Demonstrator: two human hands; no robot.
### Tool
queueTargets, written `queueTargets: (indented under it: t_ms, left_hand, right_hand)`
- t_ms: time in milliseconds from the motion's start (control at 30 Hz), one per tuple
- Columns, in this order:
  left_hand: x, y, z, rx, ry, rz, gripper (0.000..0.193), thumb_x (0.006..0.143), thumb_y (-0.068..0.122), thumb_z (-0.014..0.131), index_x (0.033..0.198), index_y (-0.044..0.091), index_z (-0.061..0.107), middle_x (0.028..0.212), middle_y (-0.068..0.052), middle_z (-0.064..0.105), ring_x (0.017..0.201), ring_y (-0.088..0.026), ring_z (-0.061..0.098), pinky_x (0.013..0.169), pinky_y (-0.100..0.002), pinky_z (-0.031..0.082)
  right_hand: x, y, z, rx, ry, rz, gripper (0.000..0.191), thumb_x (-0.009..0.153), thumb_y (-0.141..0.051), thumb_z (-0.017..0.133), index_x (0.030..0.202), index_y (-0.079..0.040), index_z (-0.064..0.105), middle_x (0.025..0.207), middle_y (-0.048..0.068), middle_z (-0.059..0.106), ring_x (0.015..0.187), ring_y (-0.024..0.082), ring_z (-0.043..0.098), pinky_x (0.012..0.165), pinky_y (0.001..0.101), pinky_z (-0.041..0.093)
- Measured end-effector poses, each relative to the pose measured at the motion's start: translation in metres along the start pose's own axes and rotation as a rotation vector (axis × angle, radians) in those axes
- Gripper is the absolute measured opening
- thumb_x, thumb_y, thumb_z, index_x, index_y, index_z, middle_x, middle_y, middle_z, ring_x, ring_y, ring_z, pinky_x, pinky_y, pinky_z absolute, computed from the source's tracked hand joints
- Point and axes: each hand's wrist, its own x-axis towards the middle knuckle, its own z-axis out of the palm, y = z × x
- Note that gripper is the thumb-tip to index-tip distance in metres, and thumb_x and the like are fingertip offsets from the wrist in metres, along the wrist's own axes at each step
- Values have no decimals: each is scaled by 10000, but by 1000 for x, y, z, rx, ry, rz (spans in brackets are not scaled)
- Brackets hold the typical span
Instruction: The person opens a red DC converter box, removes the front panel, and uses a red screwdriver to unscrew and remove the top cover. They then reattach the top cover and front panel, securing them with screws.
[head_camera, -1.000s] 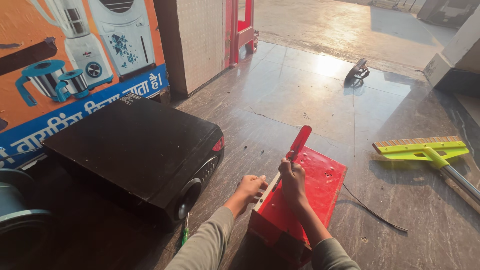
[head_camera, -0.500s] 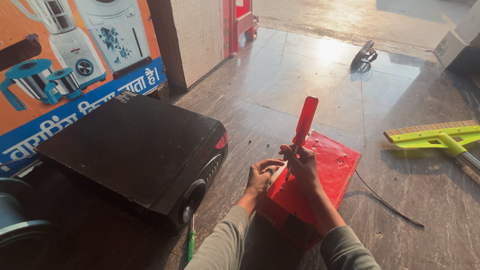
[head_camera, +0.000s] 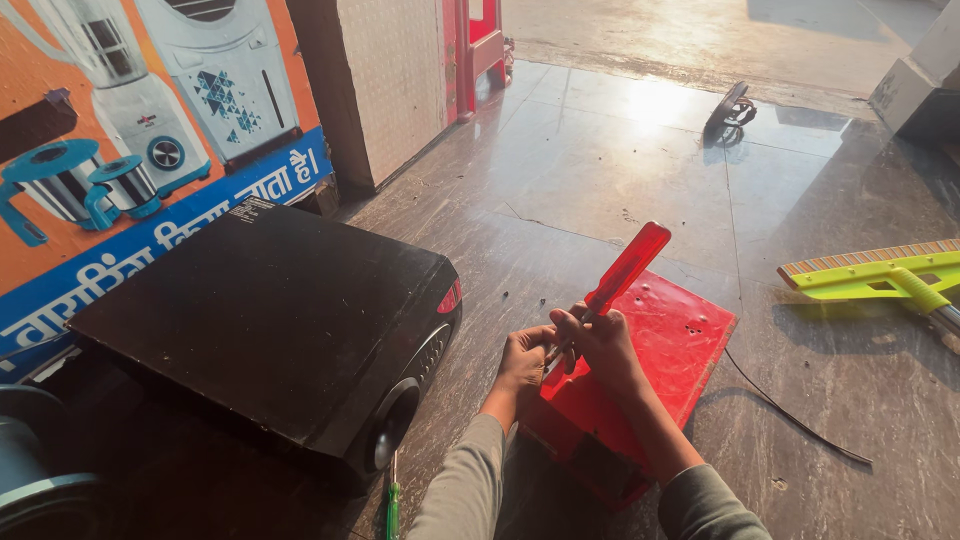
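Tilting further right since a moment ago, the red-handled screwdriver is clenched in my right hand; my left hand grips the red metal plate to steady it

Your two arms entered from the bottom edge of the head view. Both forearms were covered by long sleeves of a plain grey-green knit fabric, without print, stripes or buttons. The left sleeve ended at the wrist in a snug cuff. The right sleeve was pushed back, so it stopped short of the wrist and left part of the forearm bare. Your left hand and right hand were bare: no gloves, rings or watch showed.
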Motion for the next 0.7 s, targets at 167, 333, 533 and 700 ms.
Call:
queueTargets:
  t_ms: [167,333,533,700]
  left_hand:
    - [8,4,-3,12,14,8,357,884,-167,415,787,16,707,945,-128,744,822,-164,674,717,-327,563]
    - [17,3,-4,-8,2,71,315,847,-177,425,718,6,647,1067,-113,793,935,-161,721,749,-321,572]
    - [18,-3,-7,35,54,6,315,871,-168,429,722,25,629,1026,-110,774,935,-172,722,707,-372,562]
    - [23,-6,-9,87,22,79,296,847,-146,435,792,5,683,931,-85,752,875,-128,710,721,-342,614]
  right_hand:
    - [8,3,0,-51,-53,-4,221,981,-115,664,868,70,707,681,71,683,509,132,638,424,279,501]
    - [11,6,0,10,11,-59,239,999,-137,643,940,86,704,733,66,688,550,113,632,431,269,498]
    - [9,7,1,-30,-1,-3,231,981,-138,640,1008,80,713,698,61,668,514,117,618,404,276,487]
    - [12,7,1,-65,-45,-12,224,995,-141,640,980,70,715,720,34,654,537,102,624,412,275,491]
